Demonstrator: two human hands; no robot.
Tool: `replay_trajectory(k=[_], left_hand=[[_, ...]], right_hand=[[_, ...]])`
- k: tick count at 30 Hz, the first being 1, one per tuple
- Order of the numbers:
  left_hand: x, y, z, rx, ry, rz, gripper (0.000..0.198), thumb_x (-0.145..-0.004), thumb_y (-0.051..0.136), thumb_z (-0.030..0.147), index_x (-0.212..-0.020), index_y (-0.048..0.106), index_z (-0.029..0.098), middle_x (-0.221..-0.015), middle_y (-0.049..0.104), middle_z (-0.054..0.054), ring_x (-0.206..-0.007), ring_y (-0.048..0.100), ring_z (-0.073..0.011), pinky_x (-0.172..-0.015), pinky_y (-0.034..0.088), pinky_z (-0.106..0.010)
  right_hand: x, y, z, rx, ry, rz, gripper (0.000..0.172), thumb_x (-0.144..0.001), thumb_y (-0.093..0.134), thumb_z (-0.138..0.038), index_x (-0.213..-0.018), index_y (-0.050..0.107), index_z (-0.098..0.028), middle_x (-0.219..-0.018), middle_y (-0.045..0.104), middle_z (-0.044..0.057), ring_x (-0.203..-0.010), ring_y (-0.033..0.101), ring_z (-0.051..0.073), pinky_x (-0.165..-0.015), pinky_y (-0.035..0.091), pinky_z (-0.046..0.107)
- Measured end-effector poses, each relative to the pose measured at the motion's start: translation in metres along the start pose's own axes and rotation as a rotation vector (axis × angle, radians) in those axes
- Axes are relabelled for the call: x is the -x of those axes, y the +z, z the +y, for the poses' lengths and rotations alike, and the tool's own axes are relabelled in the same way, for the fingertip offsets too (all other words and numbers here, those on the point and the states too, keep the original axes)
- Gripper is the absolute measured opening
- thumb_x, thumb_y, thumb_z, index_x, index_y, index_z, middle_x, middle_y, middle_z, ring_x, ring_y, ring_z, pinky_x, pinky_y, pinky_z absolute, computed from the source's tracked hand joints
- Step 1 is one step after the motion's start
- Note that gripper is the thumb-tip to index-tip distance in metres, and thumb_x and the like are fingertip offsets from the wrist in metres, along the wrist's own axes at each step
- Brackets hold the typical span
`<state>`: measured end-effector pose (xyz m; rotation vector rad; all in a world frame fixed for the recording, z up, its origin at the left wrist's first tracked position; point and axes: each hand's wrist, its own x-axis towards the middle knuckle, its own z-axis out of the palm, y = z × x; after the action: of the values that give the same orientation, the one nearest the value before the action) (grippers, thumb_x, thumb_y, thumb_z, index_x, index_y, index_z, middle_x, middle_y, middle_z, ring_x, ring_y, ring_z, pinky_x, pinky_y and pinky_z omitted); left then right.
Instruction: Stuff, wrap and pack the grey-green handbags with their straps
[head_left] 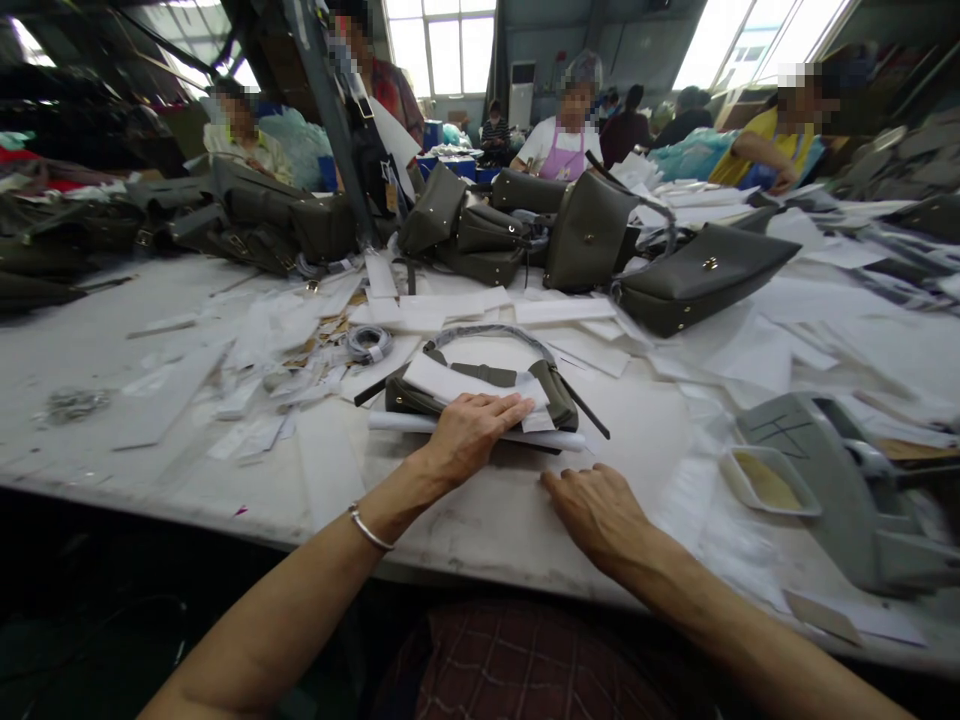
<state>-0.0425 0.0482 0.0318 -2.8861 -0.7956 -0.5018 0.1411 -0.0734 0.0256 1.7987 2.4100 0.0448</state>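
Note:
A small olive-green handbag [559,398] lies flat on the white table [90,350] in front of me, its wrapped handle [487,335] arching away and white paper sheets [450,383] laid over it. My left hand [472,432] rests palm down on the bag and paper, fingers stretched out flat. My right hand [596,510] lies on the table just to the right of and nearer than the bag, fingers extended toward the paper's edge, holding nothing.
Several finished dark handbags [697,275] are piled at the back. Paper scraps [277,340] litter the left. A grey tape dispenser [832,480] and a small tray [765,480] stand at right. Other people work at the far side.

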Motion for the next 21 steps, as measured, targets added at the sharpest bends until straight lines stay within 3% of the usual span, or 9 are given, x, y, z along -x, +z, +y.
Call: replay_trajectory(k=[4,6,8,10,14,16,19,21], left_hand=[[0.003,0.002,0.003,0.008,-0.015,0.017,0.050,-0.094,0.047,0.011,-0.141,0.043,0.029,-0.140,0.054,0.002,-0.118,0.056,-0.0152,-0.091,0.047,-0.033],[0.005,0.004,0.005,0.009,-0.022,0.028,0.050,-0.094,0.047,0.010,-0.141,0.042,0.029,-0.140,0.053,0.001,-0.119,0.055,-0.0156,-0.092,0.047,-0.033],[0.007,0.007,0.009,0.003,-0.032,0.041,0.051,-0.094,0.047,0.010,-0.142,0.042,0.028,-0.141,0.053,-0.001,-0.119,0.055,-0.0166,-0.092,0.047,-0.034],[0.009,0.010,0.012,-0.002,-0.043,0.052,0.051,-0.095,0.047,0.011,-0.143,0.041,0.027,-0.141,0.053,-0.002,-0.119,0.055,-0.0177,-0.093,0.046,-0.034],[0.009,0.012,0.016,0.002,-0.068,0.051,0.051,-0.095,0.045,0.012,-0.143,0.041,0.027,-0.141,0.053,-0.002,-0.121,0.054,-0.0188,-0.096,0.046,-0.036],[0.009,0.012,0.016,0.007,-0.073,0.048,0.051,-0.094,0.045,0.011,-0.143,0.041,0.028,-0.141,0.053,-0.001,-0.121,0.054,-0.0189,-0.096,0.046,-0.036],[0.009,0.011,0.016,0.008,-0.076,0.049,0.052,-0.094,0.044,0.009,-0.143,0.041,0.027,-0.141,0.053,-0.001,-0.121,0.054,-0.0192,-0.095,0.046,-0.036],[0.009,0.012,0.016,0.003,-0.077,0.056,0.053,-0.093,0.044,0.009,-0.143,0.040,0.027,-0.142,0.052,0.000,-0.121,0.054,-0.0192,-0.095,0.046,-0.036]], right_hand=[[0.000,-0.012,0.011,-0.006,-0.011,-0.060,0.018,-0.091,0.053,-0.008,-0.085,0.067,-0.018,-0.081,0.072,0.007,-0.072,0.068,0.024,-0.064,0.041,0.034],[0.004,-0.016,0.015,-0.068,-0.052,-0.018,0.006,-0.086,0.069,-0.023,-0.082,0.066,-0.018,-0.082,0.071,0.006,-0.073,0.066,0.024,-0.065,0.042,0.034],[0.010,-0.016,0.017,-0.139,-0.073,0.086,0.028,-0.077,0.079,-0.042,-0.076,0.064,-0.019,-0.078,0.069,0.005,-0.070,0.063,0.024,-0.064,0.042,0.034],[0.014,-0.013,0.016,-0.167,-0.063,0.232,0.037,-0.075,0.078,-0.052,-0.071,0.060,-0.020,-0.072,0.065,0.004,-0.067,0.060,0.023,-0.064,0.041,0.034],[0.016,-0.002,0.017,-0.142,-0.061,0.495,0.024,-0.093,0.059,-0.028,-0.070,0.055,-0.020,-0.069,0.057,0.004,-0.066,0.054,0.021,-0.066,0.039,0.035],[0.017,0.002,0.021,-0.188,-0.051,0.578,0.017,-0.096,0.047,-0.016,-0.083,0.059,-0.017,-0.073,0.057,0.004,-0.068,0.053,0.021,-0.067,0.040,0.035],[0.022,0.007,0.028,-0.326,-0.022,0.665,0.024,-0.096,0.045,-0.014,-0.118,0.055,-0.010,-0.082,0.060,0.006,-0.076,0.056,0.021,-0.072,0.045,0.035],[0.027,0.008,0.032,-0.382,0.004,0.667,0.021,-0.096,0.050,-0.017,-0.115,0.058,-0.014,-0.082,0.061,0.006,-0.077,0.057,0.021,-0.074,0.047,0.036]])
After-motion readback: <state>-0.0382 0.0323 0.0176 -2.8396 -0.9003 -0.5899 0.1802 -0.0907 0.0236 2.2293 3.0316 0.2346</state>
